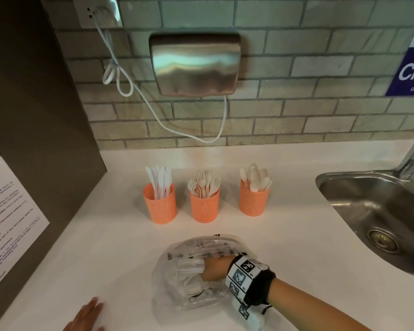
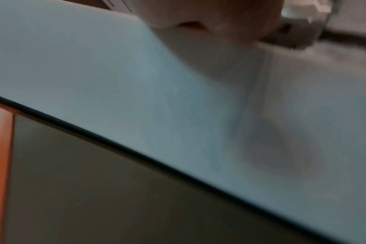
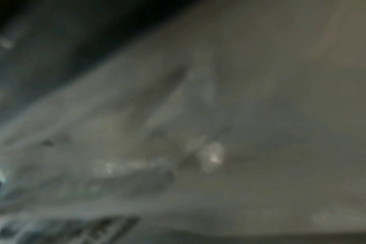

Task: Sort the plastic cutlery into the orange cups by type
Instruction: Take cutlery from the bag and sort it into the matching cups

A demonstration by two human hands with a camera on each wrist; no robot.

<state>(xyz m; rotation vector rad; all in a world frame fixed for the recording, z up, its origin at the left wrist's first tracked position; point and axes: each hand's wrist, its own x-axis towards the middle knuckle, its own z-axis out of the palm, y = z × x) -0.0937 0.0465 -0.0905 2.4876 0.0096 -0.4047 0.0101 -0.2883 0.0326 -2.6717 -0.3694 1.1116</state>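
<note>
**Right hand inside the bag, three cups already stocked**

On the white counter [image 1: 296, 247] three orange cups stand in a row at about 12 o'clock from the hands. The left cup [image 1: 160, 203] holds white knives [image 1: 160, 181], the middle cup [image 1: 204, 204] holds forks [image 1: 204, 182], and the right cup [image 1: 253, 199] holds spoons [image 1: 256, 176]. The cups stand apart from one another, upright, handles down.

Nearer the person, a clear plastic bag [image 1: 177, 292] lies crumpled on the counter at 6 o'clock from the middle cup. White cutlery [image 1: 189, 280] shows through the film inside it; its types cannot be made out. The right hand [image 1: 214, 268], with a marker-printed band on the wrist, reaches into the bag's mouth from 3 o'clock. Its fingers are hidden under plastic, so whether they are closed on any piece cannot be told. The right wrist view is a grey blur of plastic film and settles nothing.

The left hand [image 1: 87, 317] lies at 8 o'clock from the bag, fingers straight and close together, flat on or just over the counter, holding nothing and clear of the bag. The left wrist view shows only blurred counter edge.

A steel sink [image 1: 368, 211] sits at 3 o'clock from the cups, and a metal dispenser [image 1: 195, 64] hangs on the tiled wall above them.
</note>
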